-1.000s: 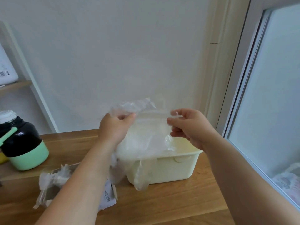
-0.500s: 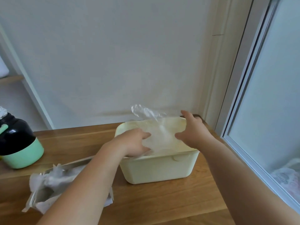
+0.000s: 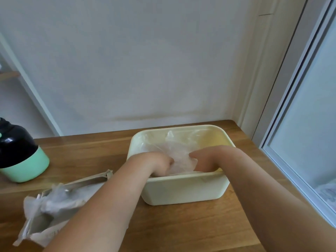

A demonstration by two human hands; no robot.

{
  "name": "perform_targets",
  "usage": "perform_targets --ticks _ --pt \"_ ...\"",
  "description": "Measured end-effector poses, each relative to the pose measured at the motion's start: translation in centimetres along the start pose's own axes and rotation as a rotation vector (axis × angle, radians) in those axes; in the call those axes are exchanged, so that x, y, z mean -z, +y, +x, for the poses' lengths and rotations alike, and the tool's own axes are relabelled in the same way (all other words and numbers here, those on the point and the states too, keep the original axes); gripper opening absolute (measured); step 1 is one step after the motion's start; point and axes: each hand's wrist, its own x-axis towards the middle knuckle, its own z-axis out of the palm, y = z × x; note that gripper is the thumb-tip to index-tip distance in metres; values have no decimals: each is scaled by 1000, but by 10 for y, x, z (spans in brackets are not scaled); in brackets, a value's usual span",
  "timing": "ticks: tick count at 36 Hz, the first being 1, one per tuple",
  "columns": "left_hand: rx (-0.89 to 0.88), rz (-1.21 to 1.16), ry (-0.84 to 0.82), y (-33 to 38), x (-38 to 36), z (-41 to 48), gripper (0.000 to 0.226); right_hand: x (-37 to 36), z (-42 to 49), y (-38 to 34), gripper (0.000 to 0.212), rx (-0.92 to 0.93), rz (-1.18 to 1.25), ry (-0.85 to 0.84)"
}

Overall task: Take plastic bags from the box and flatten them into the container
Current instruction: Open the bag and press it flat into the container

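Now the left hand (image 3: 161, 163) and right hand (image 3: 204, 159) press the plastic bag (image 3: 179, 151) inside the container (image 3: 181, 190), far right of the box (image 3: 54, 206); I cannot tell how their fingers lie.

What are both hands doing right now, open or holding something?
Left hand: down on the plastic bag in the container, fingers hidden, cannot tell.
Right hand: same, cannot tell.

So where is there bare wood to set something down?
Bare wood: between the jar and the container, behind the box; also in front of the container, between the forearms. Right of it, only a strip before the window frame. Crowded: front left, with the box; the container, with left hand and right hand inside.
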Motion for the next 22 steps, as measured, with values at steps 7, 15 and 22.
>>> perform_targets --ticks 7,15,22 --pt "-5 -298 239 -14 -1 -4 56 -5 -1 10 78 18 276 237" --pt "-17 -514 761 -28 -3 -42 27 -3 -27 4 50 46 342 594" --pt "0 -617 931 -48 -13 -83 22 -6 -56 -35 35 178 443 874"
